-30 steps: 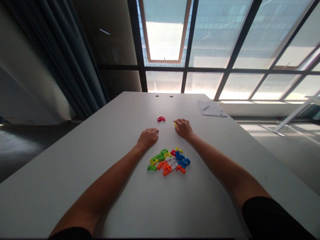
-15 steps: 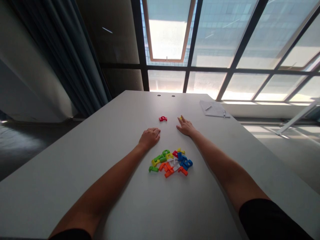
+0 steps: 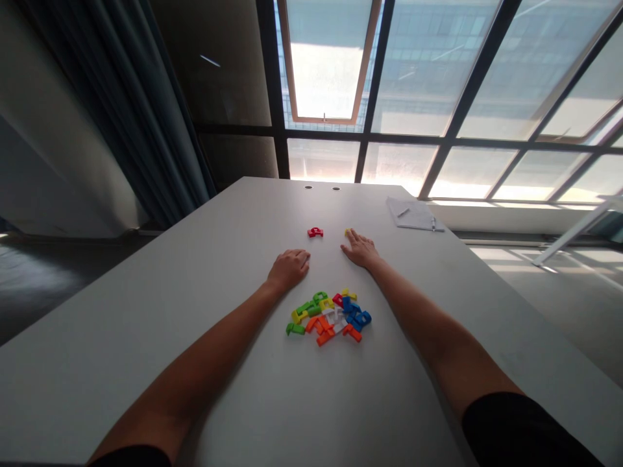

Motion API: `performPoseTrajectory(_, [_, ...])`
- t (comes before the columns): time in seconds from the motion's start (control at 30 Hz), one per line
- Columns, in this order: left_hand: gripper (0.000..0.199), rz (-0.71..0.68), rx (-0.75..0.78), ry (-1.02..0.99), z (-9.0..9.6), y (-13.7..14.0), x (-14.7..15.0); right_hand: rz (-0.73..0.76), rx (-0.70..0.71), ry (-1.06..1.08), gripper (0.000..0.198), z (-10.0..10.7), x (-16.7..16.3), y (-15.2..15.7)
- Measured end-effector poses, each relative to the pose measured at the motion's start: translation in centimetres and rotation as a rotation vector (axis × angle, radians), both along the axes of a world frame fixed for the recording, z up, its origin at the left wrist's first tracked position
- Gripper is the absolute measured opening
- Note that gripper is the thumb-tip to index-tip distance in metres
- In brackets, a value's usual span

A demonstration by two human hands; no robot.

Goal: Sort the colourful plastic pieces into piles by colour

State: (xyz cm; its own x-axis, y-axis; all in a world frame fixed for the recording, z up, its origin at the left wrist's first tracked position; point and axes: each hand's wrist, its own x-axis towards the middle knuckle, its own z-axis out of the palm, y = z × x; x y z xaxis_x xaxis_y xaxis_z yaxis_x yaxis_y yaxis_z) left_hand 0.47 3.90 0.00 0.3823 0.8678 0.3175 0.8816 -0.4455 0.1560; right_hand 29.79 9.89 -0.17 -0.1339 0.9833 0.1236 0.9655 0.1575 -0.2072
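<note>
My right hand (image 3: pixel 359 248) reaches across the white table (image 3: pixel 253 214), palm down with its fingers apart. Its fingertips are at a small yellow plastic piece (image 3: pixel 347 232), mostly covered by them. My left hand (image 3: pixel 289 268) rests on the table with fingers together and curled under; whatever may be beneath them is hidden. Just beyond it stands a small red toy car (image 3: pixel 315 232), apart from both hands. Nearer to me, between my forearms, lies a loose pile of plastic toy pieces (image 3: pixel 325 325) in green, yellow, red, blue, white and orange.
A sheet of paper (image 3: pixel 413 214) with a pen (image 3: pixel 433 224) lies at the table's far right. Two round holes (image 3: pixel 335 189) are near the far edge. Beyond are large windows (image 3: pixel 324 78), with a dark curtain (image 3: pixel 121 97) at the left.
My right hand's fingers have lowered slightly at the yellow piece, which shows a little more on their left. The left hand stays in place. The whole view has shifted slightly.
</note>
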Motion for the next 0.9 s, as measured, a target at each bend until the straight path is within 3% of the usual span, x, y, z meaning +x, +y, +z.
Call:
performPoseTrajectory(0.17, [0.035, -0.002, 0.001, 0.000, -0.1, 0.1, 0.0, 0.009, 0.080, 0.107, 0.065, -0.2, 0.3, -2.3])
performPoseTrajectory(0.3, [0.034, -0.001, 0.001, -0.010, 0.0, 0.0, 0.2, 0.321, 0.108, 0.320, 0.041, -0.6, 2.2, -7.7])
performPoseTrajectory(0.4, [0.035, 0.003, -0.014, -0.017, 0.2, -0.1, 0.2, 0.574, 0.107, 0.510, 0.038, -0.4, 3.6, -12.0])
performPoseTrajectory(0.5, [0.035, 0.004, -0.018, -0.019, 0.3, -0.2, 0.1, 0.735, 0.126, 0.535, 0.032, 0.1, 4.0, -14.4])
performPoseTrajectory(0.6, [0.036, -0.001, -0.012, -0.014, 0.2, -0.1, 0.0, 0.685, 0.170, 0.480, 0.029, 0.2, 3.8, -14.4])
performPoseTrajectory(0.9, [0.036, -0.003, -0.004, -0.001, -0.1, 0.0, -0.1, 0.252, 0.251, 0.309, 0.020, -1.2, 5.0, -10.5])
